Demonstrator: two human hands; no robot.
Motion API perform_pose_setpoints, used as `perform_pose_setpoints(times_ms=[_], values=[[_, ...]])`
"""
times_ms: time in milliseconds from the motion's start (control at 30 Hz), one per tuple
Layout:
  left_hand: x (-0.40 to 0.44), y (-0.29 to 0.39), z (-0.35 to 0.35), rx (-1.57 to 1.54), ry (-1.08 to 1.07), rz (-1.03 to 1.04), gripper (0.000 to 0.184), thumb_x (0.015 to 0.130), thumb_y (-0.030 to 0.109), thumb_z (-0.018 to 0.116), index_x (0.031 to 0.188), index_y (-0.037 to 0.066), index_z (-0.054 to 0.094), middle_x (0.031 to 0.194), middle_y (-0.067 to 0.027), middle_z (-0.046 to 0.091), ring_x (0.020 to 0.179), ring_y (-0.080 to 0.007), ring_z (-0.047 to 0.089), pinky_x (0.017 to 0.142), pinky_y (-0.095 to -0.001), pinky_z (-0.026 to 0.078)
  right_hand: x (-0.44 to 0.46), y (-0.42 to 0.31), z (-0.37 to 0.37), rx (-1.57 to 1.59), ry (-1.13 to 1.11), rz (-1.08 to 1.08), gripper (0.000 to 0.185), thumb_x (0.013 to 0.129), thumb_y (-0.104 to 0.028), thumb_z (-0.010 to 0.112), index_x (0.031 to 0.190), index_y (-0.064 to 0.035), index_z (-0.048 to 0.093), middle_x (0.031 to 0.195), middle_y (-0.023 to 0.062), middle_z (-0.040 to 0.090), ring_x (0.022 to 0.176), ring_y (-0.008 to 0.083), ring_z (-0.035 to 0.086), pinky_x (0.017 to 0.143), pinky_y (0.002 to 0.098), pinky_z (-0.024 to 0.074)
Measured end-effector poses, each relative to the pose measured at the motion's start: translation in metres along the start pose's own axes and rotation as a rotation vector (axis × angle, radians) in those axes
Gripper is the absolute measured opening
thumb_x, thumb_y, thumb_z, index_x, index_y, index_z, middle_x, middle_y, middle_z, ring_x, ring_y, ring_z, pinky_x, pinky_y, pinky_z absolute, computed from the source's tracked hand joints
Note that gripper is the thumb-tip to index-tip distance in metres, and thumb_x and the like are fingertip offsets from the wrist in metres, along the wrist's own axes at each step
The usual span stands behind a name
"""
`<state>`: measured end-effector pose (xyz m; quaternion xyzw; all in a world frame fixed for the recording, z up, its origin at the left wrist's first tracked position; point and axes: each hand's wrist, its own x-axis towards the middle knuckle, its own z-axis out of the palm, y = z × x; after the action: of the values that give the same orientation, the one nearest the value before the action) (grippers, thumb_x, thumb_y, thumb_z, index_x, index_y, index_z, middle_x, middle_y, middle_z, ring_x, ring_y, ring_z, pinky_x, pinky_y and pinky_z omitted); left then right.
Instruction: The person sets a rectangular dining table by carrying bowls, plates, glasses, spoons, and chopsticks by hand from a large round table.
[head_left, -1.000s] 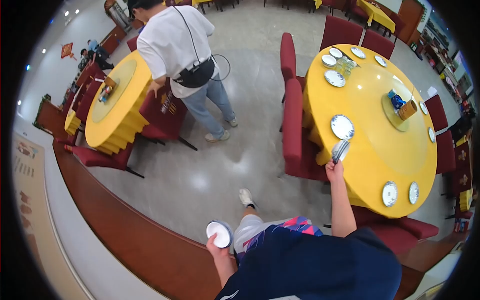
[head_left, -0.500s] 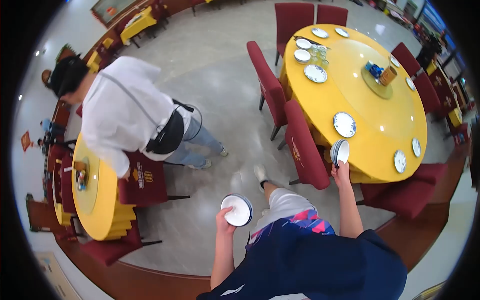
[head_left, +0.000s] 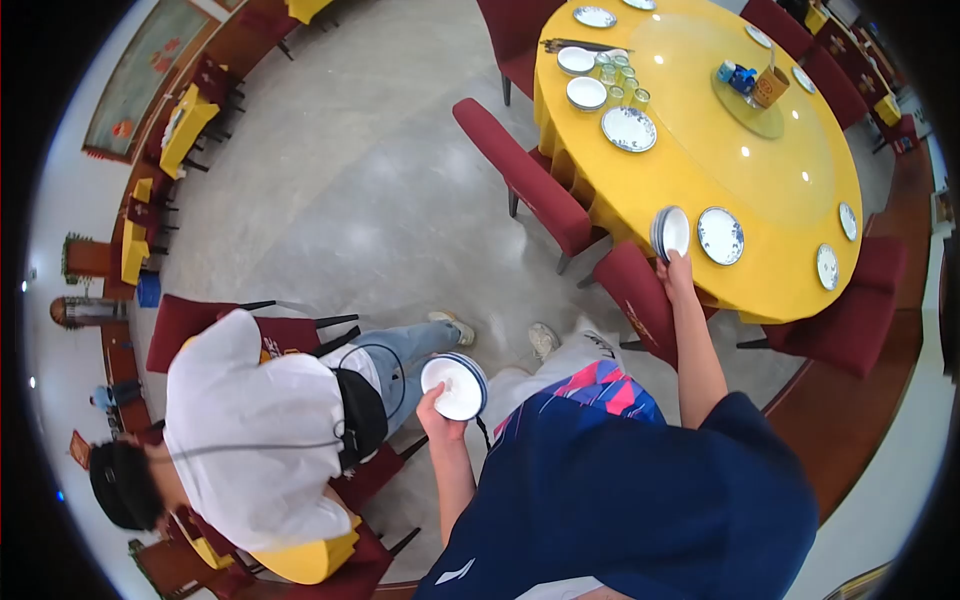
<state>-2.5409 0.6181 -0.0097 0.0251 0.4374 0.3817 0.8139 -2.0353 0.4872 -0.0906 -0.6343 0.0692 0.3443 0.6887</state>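
Observation:
My left hand [head_left: 440, 415] grips a stack of white bowls [head_left: 462, 388] with blue outer bands, its thumb over the top one's rim. Held out in my right hand [head_left: 677, 272] is a second stack of bowls [head_left: 672, 232], tilted on its side above the near-left edge of the yellow round table [head_left: 660, 180]. Just right of that stack lies a blue-patterned plate [head_left: 721, 236]. Another patterned plate [head_left: 629, 129] lies farther back, near small white bowls [head_left: 586, 93], several glasses [head_left: 618, 80] and dark chopsticks [head_left: 580, 45].
Maroon chairs [head_left: 525, 180] surround the table, one [head_left: 640, 300] below my right hand. A blue packet [head_left: 742, 80] and a brown holder [head_left: 770, 88] stand on the glass turntable. To my left a person in a white shirt [head_left: 260, 420] bends beside another yellow table [head_left: 305, 560].
My view has turned and moved nearer the big table. The right-hand stack has shifted up and left of the near plate. The person in white appears lower and closer to me.

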Motion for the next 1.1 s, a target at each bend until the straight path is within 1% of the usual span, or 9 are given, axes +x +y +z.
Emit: perform_pose_setpoints(times_ms=[133,300,367,700,767,833,900,967,1100], values=[[0.07,0.051,-0.005,0.006,-0.041,0.053,0.058,0.082,0.015,0.053,0.134,-0.007,0.044,0.129,-0.0297,0.055,0.118,-0.0445,0.056,0.099,-0.0576,0.046,0.048,0.0,0.062,-0.083,0.089,-0.031,0.015,0.089,-0.01,0.046,0.103,-0.0048,0.045,0.068,0.0059,0.051,0.048,0.0113,0.045,0.04,0.0251,0.0325],[0.159,0.112,0.001,-0.022,-0.069,0.013,0.058,0.082,0.016,0.054,0.135,-0.005,0.044,0.129,-0.0274,0.056,0.119,-0.0438,0.056,0.098,-0.0592,0.046,0.094,0.005,0.128,-0.088,0.227,-0.049,0.012,0.088,-0.01,0.046,0.098,-0.0038,0.046,0.065,0.006,0.051,0.046,0.0111,0.044,0.038,0.0255,0.031],[0.189,0.138,0.024,0.006,-0.053,0.009,0.048,0.083,0.011,0.054,0.129,-0.002,0.051,0.12,-0.018,0.064,0.111,-0.0348,0.063,0.097,-0.0485,0.051,0.105,0.011,0.157,-0.06,0.279,-0.077,0.013,0.088,-0.009,0.045,0.1,-0.0031,0.045,0.063,0.0063,0.05,0.046,0.0118,0.044,0.038,0.0252,0.0312],[0.316,0.23,0.107,0.195,-0.063,-0.181,0.051,0.083,0.011,0.054,0.133,0.0,0.05,0.122,-0.0169,0.062,0.113,-0.0343,0.061,0.096,-0.048,0.052,0.2,0.025,0.192,-0.222,0.731,-0.102,0.02,0.09,-0.008,0.045,0.108,-0.0024,0.041,0.064,0.0097,0.053,0.041,0.0153,0.047,0.035,0.0282,0.0345],[0.345,0.237,0.135,0.245,-0.058,-0.219,0.056,0.082,0.011,0.054,0.137,0.006,0.048,0.124,-0.0155,0.061,0.114,-0.0338,0.061,0.095,-0.0481,0.052,0.229,0.021,0.193,-0.414,0.888,-0.186,0.023,0.091,-0.01,0.049,0.111,-0.0019,0.041,0.065,0.0112,0.056,0.043,0.0171,0.052,0.036,0.0305,0.0378],[0.369,0.238,0.175,0.313,-0.094,-0.218,0.051,0.082,0.013,0.056,0.13,-0.003,0.049,0.121,-0.0187,0.062,0.113,-0.0351,0.061,0.096,-0.0499,0.052,0.251,0.012,0.189,-0.411,0.93,-0.177,0.027,0.091,-0.013,0.052,0.113,-0.0013,0.043,0.068,0.0129,0.058,0.046,0.0185,0.056,0.037,0.0325,0.0408],[0.402,0.239,0.209,0.375,-0.098,-0.215,0.05,0.082,0.012,0.056,0.13,-0.002,0.05,0.12,-0.0186,0.063,0.113,-0.0346,0.061,0.096,-0.0497,0.052,0.279,0.01,0.192,-0.452,0.927,-0.175,0.029,0.09,-0.013,0.052,0.116,-0.0008,0.044,0.072,0.0146,0.061,0.047,0.0192,0.058,0.039,0.0334,0.0427],[0.425,0.236,0.245,0.417,-0.051,-0.267,0.059,0.082,0.011,0.055,0.14,0.007,0.046,0.125,-0.0159,0.06,0.116,-0.033,0.059,0.096,-0.0491,0.051,0.307,0.001,0.193,-0.418,0.957,-0.149,0.03,0.091,-0.014,0.053,0.116,-0.0003,0.046,0.076,0.0153,0.062,0.048,0.0198,0.059,0.04,0.0334,0.0439],[0.449,0.226,0.326,0.533,-0.2,-0.322,0.061,0.083,0.011,0.055,0.142,0.009,0.042,0.132,-0.0202,0.054,0.122,-0.0405,0.054,0.1,-0.0523,0.046,0.327,-0.01,0.205,-0.4,0.979,-0.14,0.033,0.092,-0.017,0.055,0.12,0.0001,0.047,0.077,0.0143,0.063,0.048,0.0183,0.058,0.041,0.0321,0.0454]])
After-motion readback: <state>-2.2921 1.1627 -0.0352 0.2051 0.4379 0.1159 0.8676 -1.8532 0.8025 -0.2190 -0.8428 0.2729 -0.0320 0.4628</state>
